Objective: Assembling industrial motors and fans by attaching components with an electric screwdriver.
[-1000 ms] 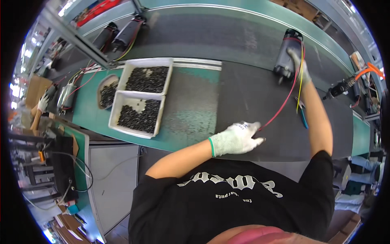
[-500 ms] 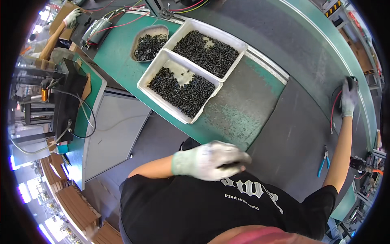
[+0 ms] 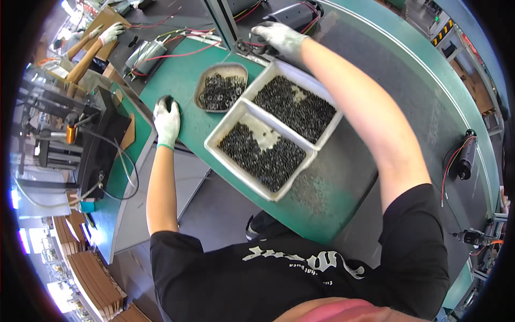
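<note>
My left hand (image 3: 167, 121), in a white glove with dark fingertips, is at the near left edge of the green tabletop (image 3: 185, 119). Its fingers are apart and I see nothing held. Stretched across the white bins, my right hand (image 3: 281, 39) is gloved too, slightly blurred, with fingers extended beside a metal bracket (image 3: 244, 47) at the foot of a post. Whether it touches the bracket I cannot tell. Just beyond it lies a dark cylindrical motor (image 3: 294, 18) with coloured wires. Two white bins (image 3: 214, 140) hold small black cylindrical parts; a smaller tray (image 3: 203, 86) holds black ring-like pieces.
A silver motor (image 3: 146, 56) with red wires lies at the far left. Another dark motor (image 3: 468, 156) sits on the right, near a power tool (image 3: 473, 237). At left, a co-worker's gloved hand (image 3: 111, 33) is by cardboard. A black machine (image 3: 102, 142) stands nearer.
My left hand has swung from in front of my chest to the table's left edge. My right hand has left the motor at the right and crossed to the far side of the bins.
</note>
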### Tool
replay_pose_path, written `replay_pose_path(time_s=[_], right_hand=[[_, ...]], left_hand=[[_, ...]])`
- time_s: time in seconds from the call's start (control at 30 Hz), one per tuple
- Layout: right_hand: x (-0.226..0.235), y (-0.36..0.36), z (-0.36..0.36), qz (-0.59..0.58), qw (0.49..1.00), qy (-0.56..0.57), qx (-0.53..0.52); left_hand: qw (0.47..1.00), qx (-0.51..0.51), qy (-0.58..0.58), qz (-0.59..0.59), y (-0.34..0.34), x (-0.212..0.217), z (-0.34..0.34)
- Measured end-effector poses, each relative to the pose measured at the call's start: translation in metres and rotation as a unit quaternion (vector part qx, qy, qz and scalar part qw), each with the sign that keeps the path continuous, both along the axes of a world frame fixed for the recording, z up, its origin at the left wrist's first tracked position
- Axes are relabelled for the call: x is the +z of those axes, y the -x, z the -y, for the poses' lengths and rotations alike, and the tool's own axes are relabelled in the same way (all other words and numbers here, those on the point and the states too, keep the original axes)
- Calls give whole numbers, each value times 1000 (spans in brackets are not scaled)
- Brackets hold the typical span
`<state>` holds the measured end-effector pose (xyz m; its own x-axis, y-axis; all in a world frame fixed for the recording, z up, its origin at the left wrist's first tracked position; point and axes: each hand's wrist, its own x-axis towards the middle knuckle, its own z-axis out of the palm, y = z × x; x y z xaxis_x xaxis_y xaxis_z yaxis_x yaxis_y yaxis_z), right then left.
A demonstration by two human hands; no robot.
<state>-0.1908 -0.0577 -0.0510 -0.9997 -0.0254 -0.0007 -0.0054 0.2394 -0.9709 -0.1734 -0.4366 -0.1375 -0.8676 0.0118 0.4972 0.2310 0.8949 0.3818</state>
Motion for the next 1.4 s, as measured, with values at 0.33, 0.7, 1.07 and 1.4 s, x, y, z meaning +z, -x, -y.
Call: replay_pose_path(time_s=[0.33,0.7,1.07,1.4], right_hand=[[-38,92,30,107,967,40,-227],[52,-72,-123,79,926,-330,-164],[42,-408,-86,4,805,-557,-206],[-16,-496,2,101,838,-371,-387]], left_hand=[[998,-32,15,46,6,3,2],[996,4,57,63,3,-5,16],[984,25,168,46,25,3,9],[877,-435,203,1,-69,111,-224]])
